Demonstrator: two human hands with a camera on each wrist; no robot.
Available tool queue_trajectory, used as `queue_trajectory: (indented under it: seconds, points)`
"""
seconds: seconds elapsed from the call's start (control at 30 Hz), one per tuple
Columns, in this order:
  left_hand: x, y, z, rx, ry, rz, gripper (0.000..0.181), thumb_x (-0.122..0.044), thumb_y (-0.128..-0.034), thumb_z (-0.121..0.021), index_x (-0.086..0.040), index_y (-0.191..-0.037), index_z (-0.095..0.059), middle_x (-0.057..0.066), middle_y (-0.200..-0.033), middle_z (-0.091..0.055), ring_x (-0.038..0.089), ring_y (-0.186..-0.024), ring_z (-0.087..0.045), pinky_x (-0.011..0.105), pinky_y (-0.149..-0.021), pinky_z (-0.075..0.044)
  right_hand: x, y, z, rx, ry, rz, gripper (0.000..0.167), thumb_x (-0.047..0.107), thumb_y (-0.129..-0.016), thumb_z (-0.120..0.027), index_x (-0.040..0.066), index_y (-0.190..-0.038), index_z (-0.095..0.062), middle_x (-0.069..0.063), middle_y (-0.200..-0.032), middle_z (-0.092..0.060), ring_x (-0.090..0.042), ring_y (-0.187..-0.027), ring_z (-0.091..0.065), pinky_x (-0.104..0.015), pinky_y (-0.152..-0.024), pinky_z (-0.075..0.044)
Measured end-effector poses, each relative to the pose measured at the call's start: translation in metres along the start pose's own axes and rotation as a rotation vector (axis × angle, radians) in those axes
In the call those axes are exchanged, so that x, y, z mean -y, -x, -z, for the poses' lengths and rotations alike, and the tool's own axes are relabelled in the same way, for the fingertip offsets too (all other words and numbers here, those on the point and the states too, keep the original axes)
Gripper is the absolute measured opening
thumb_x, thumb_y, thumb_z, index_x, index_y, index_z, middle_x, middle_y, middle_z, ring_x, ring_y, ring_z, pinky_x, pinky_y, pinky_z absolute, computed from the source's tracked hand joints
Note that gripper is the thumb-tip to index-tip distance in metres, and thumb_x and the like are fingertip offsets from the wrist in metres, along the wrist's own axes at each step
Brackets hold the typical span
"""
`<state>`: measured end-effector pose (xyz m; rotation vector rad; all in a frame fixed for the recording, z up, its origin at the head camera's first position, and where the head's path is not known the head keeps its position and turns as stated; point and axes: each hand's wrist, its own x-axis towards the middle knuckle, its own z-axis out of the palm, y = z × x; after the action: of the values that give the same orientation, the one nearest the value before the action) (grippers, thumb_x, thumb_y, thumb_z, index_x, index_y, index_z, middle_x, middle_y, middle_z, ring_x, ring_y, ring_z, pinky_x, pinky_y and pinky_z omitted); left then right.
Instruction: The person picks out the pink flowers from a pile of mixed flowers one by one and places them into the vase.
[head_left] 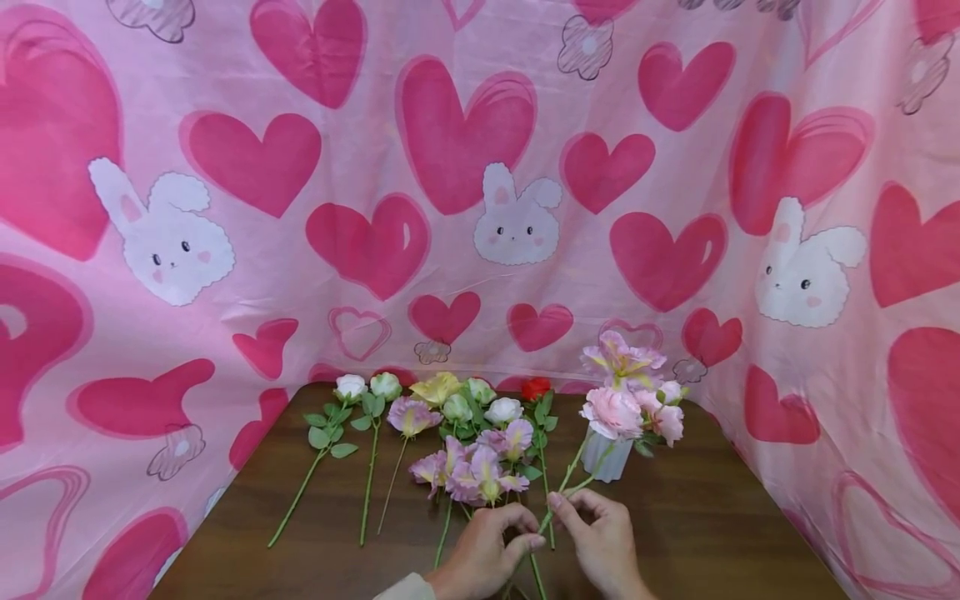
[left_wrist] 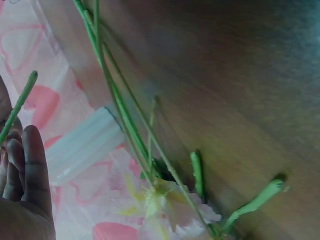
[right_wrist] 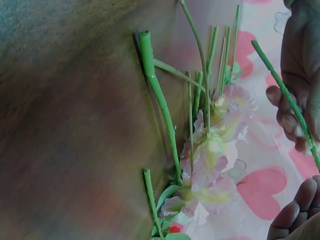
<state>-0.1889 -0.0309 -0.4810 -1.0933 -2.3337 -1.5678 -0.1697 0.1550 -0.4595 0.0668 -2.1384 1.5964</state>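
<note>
Between both hands is a branching pink peony stem (head_left: pixel 576 467), tilted with its blooms (head_left: pixel 613 412) up and to the right. My left hand (head_left: pixel 491 542) pinches the stem low down. Just above, my right hand (head_left: pixel 600 533) holds it between thumb and fingers. In the right wrist view the stem's cut lower end (right_wrist: pixel 256 46) sticks out past the left hand (right_wrist: pixel 300 80). Behind the blooms stands a white ribbed vase (head_left: pixel 606 457), its mouth hidden by them. A pink-and-yellow iris (head_left: pixel 624 360) shows above; whether it stands in the vase I cannot tell.
Several irises (head_left: pixel 483 475) lie on the brown table (head_left: pixel 705 517) just beyond the left hand. Farther left and back lie white roses (head_left: pixel 351 387), a yellow flower (head_left: pixel 435 389) and a red rose (head_left: pixel 536 388). A pink heart-print cloth (head_left: pixel 450 275) hangs around the table.
</note>
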Motion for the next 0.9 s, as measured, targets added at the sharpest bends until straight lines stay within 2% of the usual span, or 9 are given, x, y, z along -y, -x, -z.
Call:
queue_trajectory:
  seconds: [0.13, 0.3, 0.43, 0.57, 0.73, 0.9]
  points:
    - [0.005, 0.003, 0.002, -0.037, -0.028, 0.014, 0.01, -0.028, -0.0981, -0.069, -0.018, -0.099, -0.071, -0.012, -0.09, -0.071, -0.004, -0.074, -0.058, 0.019, -0.064, -0.049, -0.001, -0.003, 0.002, -0.038, 0.024, 0.032, 0.024, 0.012, -0.087, -0.081, 0.012, -0.067, -0.07, -0.001, -0.064, -0.066, -0.007, -0.059, -0.057, -0.023, -0.058, -0.044]
    - [0.008, 0.008, 0.008, -0.125, -0.175, 0.0, 0.006, -0.028, -0.0961, -0.072, -0.022, -0.094, -0.07, -0.015, -0.085, -0.068, -0.005, -0.07, -0.054, 0.019, -0.062, -0.047, -0.001, -0.01, 0.007, -0.074, 0.053, 0.081, 0.027, 0.01, -0.087, -0.082, 0.013, -0.064, -0.068, 0.002, -0.063, -0.065, -0.005, -0.057, -0.055, -0.022, -0.056, -0.043]
    - [0.009, 0.01, 0.014, -0.165, -0.245, 0.011, 0.007, -0.03, -0.0957, -0.073, -0.024, -0.093, -0.07, -0.017, -0.083, -0.064, -0.006, -0.067, -0.051, 0.019, -0.059, -0.044, 0.0, -0.015, 0.013, -0.097, 0.083, 0.119, 0.031, 0.01, -0.087, -0.082, 0.017, -0.061, -0.066, 0.001, -0.067, -0.068, -0.005, -0.06, -0.058, -0.021, -0.056, -0.043]
    - [0.01, 0.015, 0.021, -0.199, -0.286, 0.01, 0.009, -0.031, -0.0956, -0.073, -0.023, -0.094, -0.07, -0.017, -0.082, -0.062, -0.005, -0.068, -0.051, 0.019, -0.059, -0.044, 0.002, -0.021, 0.019, -0.119, 0.115, 0.135, 0.033, 0.011, -0.086, -0.083, 0.02, -0.06, -0.067, 0.003, -0.067, -0.069, -0.005, -0.057, -0.056, -0.022, -0.052, -0.04]
    - [0.013, 0.02, 0.027, -0.225, -0.312, 0.021, 0.009, -0.025, -0.0935, -0.076, -0.024, -0.092, -0.068, -0.018, -0.083, -0.061, -0.005, -0.07, -0.051, 0.02, -0.06, -0.045, 0.004, -0.029, 0.029, -0.146, 0.18, 0.148, 0.033, 0.013, -0.086, -0.083, 0.024, -0.06, -0.066, 0.006, -0.06, -0.063, -0.006, -0.051, -0.048, -0.023, -0.049, -0.037]
    - [0.014, 0.025, 0.033, -0.224, -0.323, 0.044, 0.008, -0.025, -0.0936, -0.077, -0.023, -0.093, -0.069, -0.015, -0.087, -0.064, -0.004, -0.073, -0.054, 0.021, -0.062, -0.047, 0.009, -0.038, 0.039, -0.17, 0.213, 0.176, 0.032, 0.012, -0.086, -0.083, 0.023, -0.061, -0.067, 0.008, -0.058, -0.061, -0.005, -0.05, -0.045, -0.023, -0.046, -0.034]
